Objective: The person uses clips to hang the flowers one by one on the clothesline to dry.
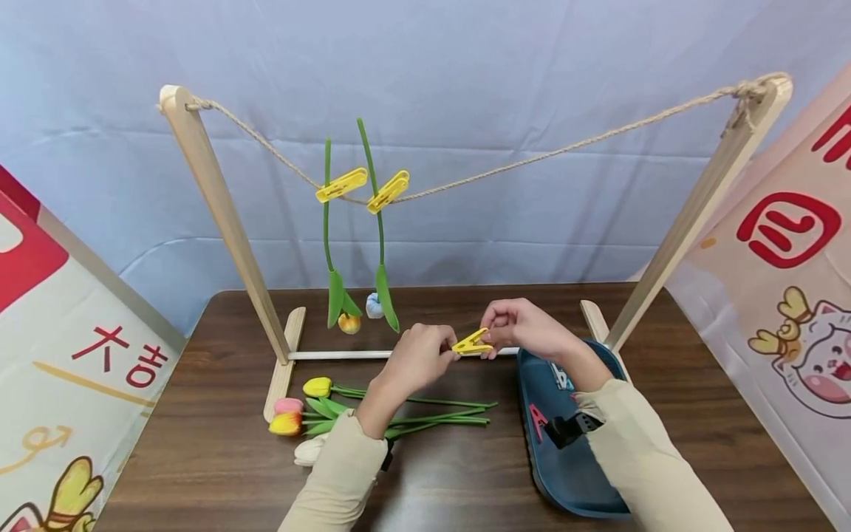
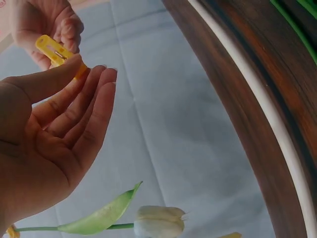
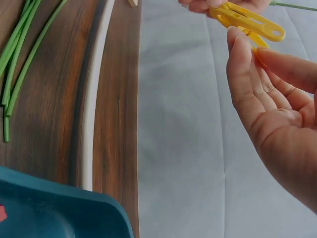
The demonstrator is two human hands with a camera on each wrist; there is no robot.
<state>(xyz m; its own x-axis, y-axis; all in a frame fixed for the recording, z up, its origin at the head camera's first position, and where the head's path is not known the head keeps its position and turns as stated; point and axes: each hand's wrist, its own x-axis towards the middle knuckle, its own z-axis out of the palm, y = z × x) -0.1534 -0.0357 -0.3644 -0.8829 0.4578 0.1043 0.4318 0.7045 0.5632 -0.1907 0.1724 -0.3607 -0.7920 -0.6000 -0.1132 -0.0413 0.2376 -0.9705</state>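
A yellow clothespin [image 1: 470, 342] is held in the air between my two hands, above the white crossbar in the head view. My left hand [image 1: 417, 356] pinches one end between thumb and fingertips, its other fingers stretched out in the left wrist view. From the other side my right hand [image 3: 282, 101] pinches the opposite end with thumb and finger. Two artificial tulips hang head down on the rope, one orange [image 1: 349, 323] and one pale blue [image 1: 374, 305], each fixed by a yellow clothespin [image 1: 342, 185] at its stem.
Several tulips [image 1: 318, 386] lie on the brown table [image 1: 459, 465] below my left forearm. A blue tray [image 1: 572, 484] with pink and light-blue clothespins stands under my right arm. The rope [image 1: 565, 153] sags between two wooden posts [image 1: 222, 214], joined below by the white crossbar [image 1: 339, 355].
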